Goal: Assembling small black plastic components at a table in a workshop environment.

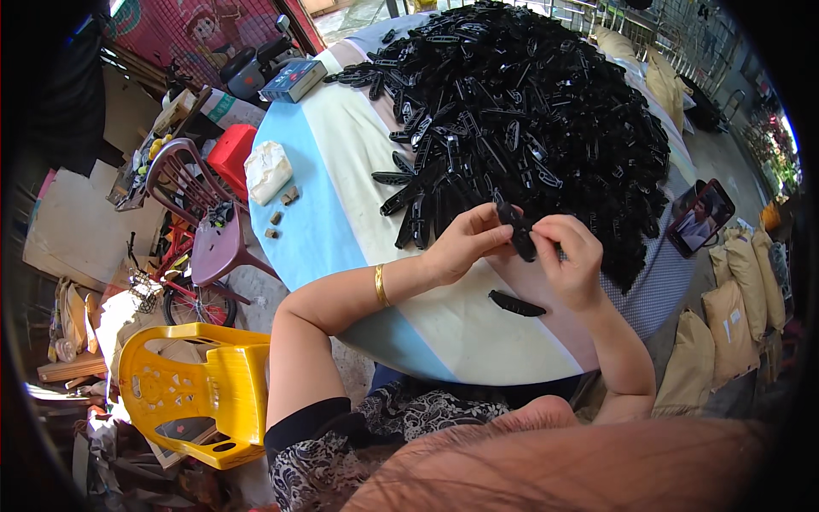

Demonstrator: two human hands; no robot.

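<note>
While the fingertips of both hands pinch in toward each other, a small black plastic piece [517,230] sits caught between them, held up just above the table edge and right in front of the big heap. The left hand [461,243] has thumb and forefinger closed on the upper end of the piece, the other fingers curled loosely underneath; the right hand [570,260] grips the lower end, its fingers folded tight around it, so both hands are closed on the same part. It looks like a two-handed grip for pressing or fitting, each hand steadying one end. The piece itself is narrow, elongated, glossy black, slightly tilted; finer detail is too small to tell. A gold bangle [380,285] rides the left wrist. Just below the hands, one single black strip [516,303] lies alone on the pale cloth, set apart from the rest. Beyond the hands rises the pile of black parts [529,111], a great loose mound covering most of the round table [341,162], close enough to reach without leaning. On the right edge a phone [701,215] is propped up with its screen lit. On the far left of the table sit a dark box [293,80] and a crumpled white bag [267,169]. Off the table, a maroon plastic chair [205,213] and a yellow chair [192,401] stand to the left.
</note>
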